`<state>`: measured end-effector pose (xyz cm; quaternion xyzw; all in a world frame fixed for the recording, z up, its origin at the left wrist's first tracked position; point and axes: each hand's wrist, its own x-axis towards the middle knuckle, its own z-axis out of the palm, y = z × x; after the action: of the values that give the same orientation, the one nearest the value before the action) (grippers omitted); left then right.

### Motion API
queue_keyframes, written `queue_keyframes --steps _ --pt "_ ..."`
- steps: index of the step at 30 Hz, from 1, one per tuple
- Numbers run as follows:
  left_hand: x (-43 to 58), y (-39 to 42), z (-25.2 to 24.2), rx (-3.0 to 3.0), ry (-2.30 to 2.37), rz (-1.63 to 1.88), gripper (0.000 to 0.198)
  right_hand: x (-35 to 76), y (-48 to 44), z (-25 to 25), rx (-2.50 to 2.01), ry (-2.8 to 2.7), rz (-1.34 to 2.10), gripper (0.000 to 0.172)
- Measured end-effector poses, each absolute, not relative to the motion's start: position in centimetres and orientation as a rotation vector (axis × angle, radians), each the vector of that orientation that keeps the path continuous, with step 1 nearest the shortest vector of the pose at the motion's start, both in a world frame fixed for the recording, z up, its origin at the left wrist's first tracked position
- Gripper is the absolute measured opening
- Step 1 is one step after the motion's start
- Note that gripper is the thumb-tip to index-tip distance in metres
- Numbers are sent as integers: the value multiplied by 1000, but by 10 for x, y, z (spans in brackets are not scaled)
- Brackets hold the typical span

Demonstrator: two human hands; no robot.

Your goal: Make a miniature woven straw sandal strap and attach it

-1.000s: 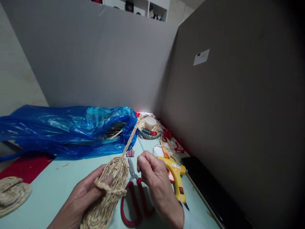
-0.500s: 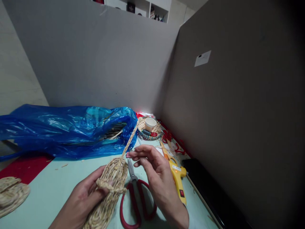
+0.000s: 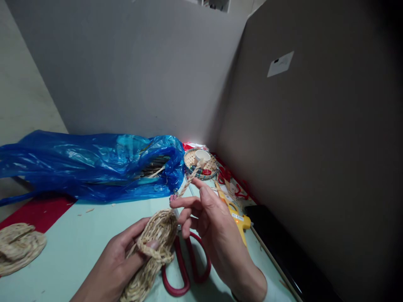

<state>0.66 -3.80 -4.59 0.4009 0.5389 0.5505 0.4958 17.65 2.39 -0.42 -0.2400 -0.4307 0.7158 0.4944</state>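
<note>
My left hand (image 3: 118, 260) grips a small woven straw slipper (image 3: 154, 247), thumb pressed on the braided strap across its middle. A braided straw cord (image 3: 189, 182) runs up and back from the slipper's toe. My right hand (image 3: 214, 235) is raised over the toe and pinches this cord between thumb and fingers. Under both hands lie red-handled scissors (image 3: 189, 272) on the pale green table (image 3: 72, 239). A yellow glue gun (image 3: 241, 222) lies just right of my right hand, partly hidden by it.
A blue plastic bag (image 3: 91, 163) with straw inside lies along the back. A small woven basket (image 3: 201, 163) holding a white cup sits in the corner. Another woven straw piece (image 3: 19, 247) rests at the left edge. Grey partition walls close in the back and right; a dark flat object (image 3: 283, 256) lies at right.
My right hand rose from beside the scissors to the slipper's toe and took hold of the braided cord. The view tilted slightly downward.
</note>
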Motion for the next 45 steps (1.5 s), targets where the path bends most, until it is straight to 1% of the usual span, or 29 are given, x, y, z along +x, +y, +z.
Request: queue_keyframes --steps 4,6,8,9,14,19,21,26,29,34,38,41,45 --pt "6 -38 -43 870 1266 1314 46 175 20 -6 -479 -1147 1834 39" --pt "9 -39 -36 787 1293 1347 49 174 15 -9 -517 -1215 1855 29" --pt "11 -39 -30 762 1284 1353 57 173 10 -9 -577 -1287 1856 18" --pt "12 -39 -28 772 1262 1362 57 172 8 -9 -607 -1318 1848 17" --pt "9 -38 -28 793 1195 1380 49 167 2 -5 -669 -1463 1728 21" --pt "10 -40 -26 765 1188 1390 56 167 3 -14 -637 -1708 1344 24" --pt "12 -40 -25 758 1187 1392 54 168 3 -17 -644 -1786 1218 26" --pt "13 -40 -26 760 1176 1364 50 168 1 -18 -630 -1875 1091 31" --pt "13 -43 -28 776 1181 1342 51 169 2 -21 -609 -1949 929 30" --pt "15 -46 -28 810 1160 1266 56 168 7 -32 -485 -2057 525 30" --pt "15 -48 -25 809 1221 1275 68 167 11 -37 -420 -2102 269 30" --pt "14 -52 -24 802 1234 1310 71 168 12 -38 -428 -2125 207 30" --pt "14 -55 -24 916 1174 1321 55 170 13 -34 -438 -2092 253 30"
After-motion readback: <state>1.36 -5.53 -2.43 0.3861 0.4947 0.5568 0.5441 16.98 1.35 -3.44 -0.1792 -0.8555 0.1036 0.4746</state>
